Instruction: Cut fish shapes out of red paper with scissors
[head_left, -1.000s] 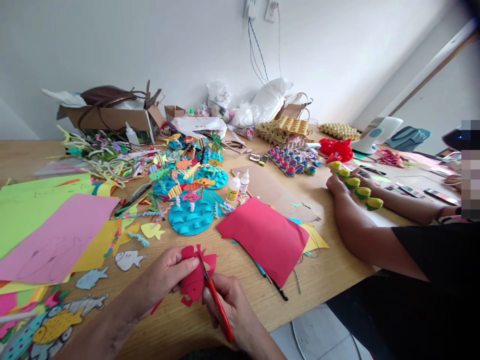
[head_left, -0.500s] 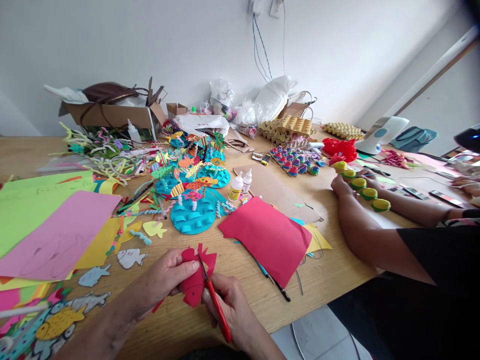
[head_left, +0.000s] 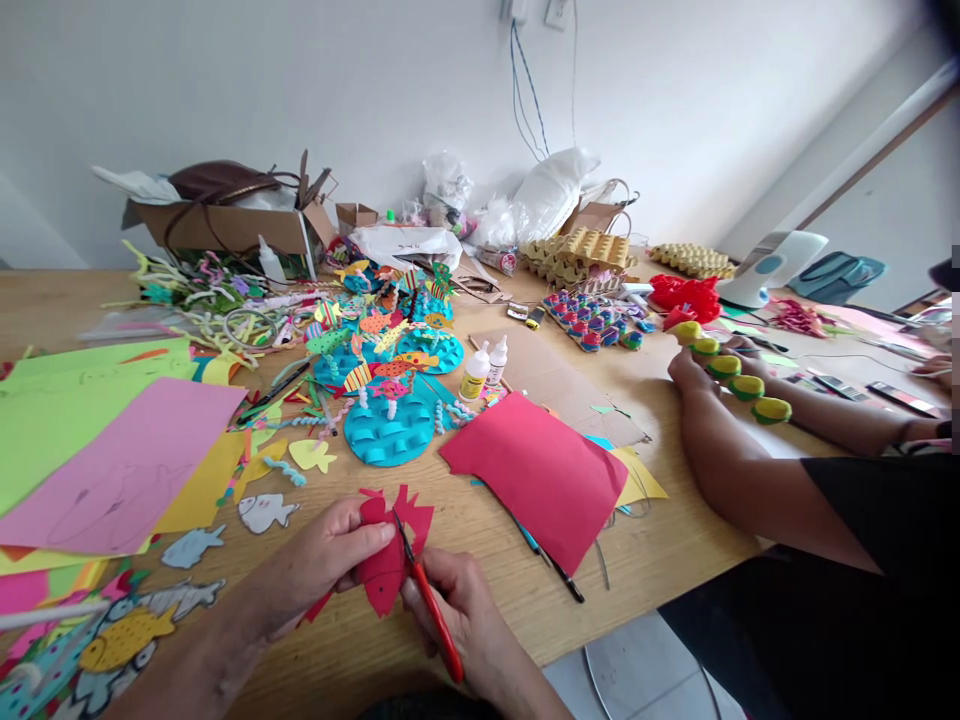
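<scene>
My left hand [head_left: 352, 545] pinches a red paper fish [head_left: 381, 578] between thumb and fingers, its drawn eye facing down toward me. Around the grip of red-handled scissors [head_left: 437, 615] my right hand [head_left: 461, 600] is closed. The dark blades lie at the fish's upper right edge, where jagged red scraps stick out. To the right rests a larger sheet of red paper [head_left: 536, 475]. Cut-out fish lie left of my hands, among them a white fish [head_left: 264, 512], a light blue fish [head_left: 192, 546] and a yellow spotted fish [head_left: 126, 640].
Beyond my hands stands a blue woven disc [head_left: 388, 430] with paper fish on coils. Two glue bottles [head_left: 475, 372] are beside it. Pink paper [head_left: 142, 465] covers the left side. At right, a co-worker's hands [head_left: 694, 375] hold a yellow-green egg-carton strip [head_left: 725, 366].
The view has shifted slightly. The scissors and red fish stay nearly in place, with the fish turned a little and more red scrap showing at its upper left.
</scene>
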